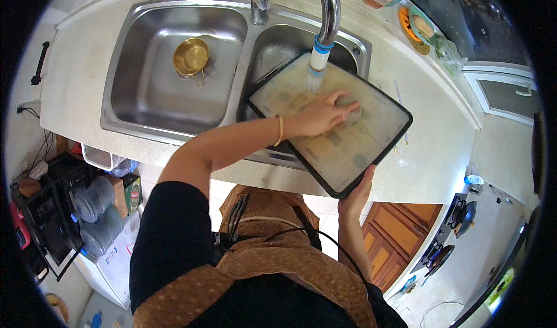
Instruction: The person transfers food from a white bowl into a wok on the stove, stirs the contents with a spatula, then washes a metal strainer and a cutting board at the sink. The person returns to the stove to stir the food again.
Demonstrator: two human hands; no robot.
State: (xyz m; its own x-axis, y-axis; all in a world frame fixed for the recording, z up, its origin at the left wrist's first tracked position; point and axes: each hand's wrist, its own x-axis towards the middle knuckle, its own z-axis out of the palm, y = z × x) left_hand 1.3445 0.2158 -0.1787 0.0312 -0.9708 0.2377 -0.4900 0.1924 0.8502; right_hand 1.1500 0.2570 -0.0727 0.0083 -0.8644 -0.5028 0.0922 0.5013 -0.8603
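A rectangular cutting board (378, 115) with a black rim and a pale, printed, wet face is tilted over the right sink basin (272, 41). My right hand (357, 194) grips its near corner from the edge. Pressed on the board's face is my left hand (320, 112), with a gold bangle at the wrist. A greyish scrubbing pad (354, 115), blurred and partly covered, is under its fingers. Water runs onto the upper part of the board from the faucet's white filter nozzle (320, 60).
A brass-coloured pan (191, 57) with a wire handle sits in the left basin (139, 80). A second, shorter faucet (260, 10) stands between the basins. Thin sticks (407, 137) lie on the counter (435, 123) at right. Beyond them are a basket (420, 45) and plastic bag (448, 54).
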